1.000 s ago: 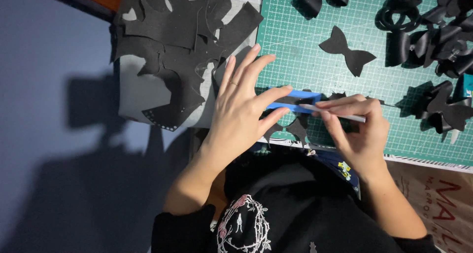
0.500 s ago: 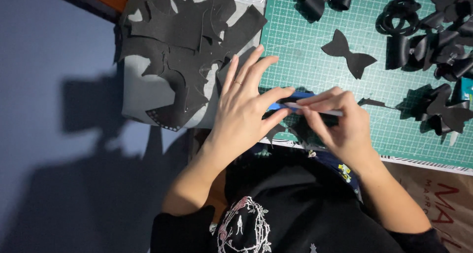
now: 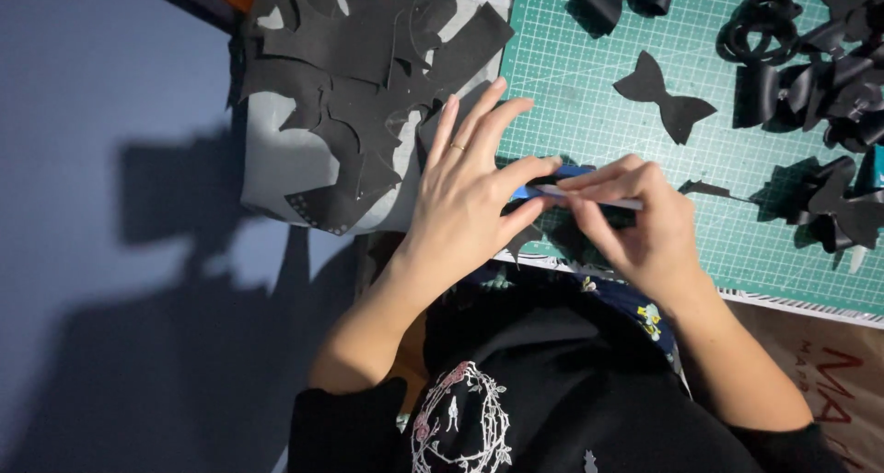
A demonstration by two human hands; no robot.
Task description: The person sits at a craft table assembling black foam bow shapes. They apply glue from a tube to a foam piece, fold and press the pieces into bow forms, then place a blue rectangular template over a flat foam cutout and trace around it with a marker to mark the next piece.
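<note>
My left hand (image 3: 465,192) lies flat with fingers spread over the left edge of the green cutting mat (image 3: 589,77), pressing down on a blue strip (image 3: 552,180) that looks like a ruler or template. My right hand (image 3: 640,229) is closed around a thin white tool (image 3: 603,199), like a pen or craft knife, held against the blue strip's edge. A dark piece of black material lies under both hands and is mostly hidden. A ring is on one left finger.
A pile of black offcuts (image 3: 368,77) lies on a grey sheet left of the mat. A cut black bow shape (image 3: 663,95) sits on the mat, with black loops and folded bows (image 3: 820,58) at the right. A blue floor (image 3: 120,252) is at left.
My right hand has slid left along the blue strip with the tool, closing up to my left hand. My left hand has stayed pressed in place.
</note>
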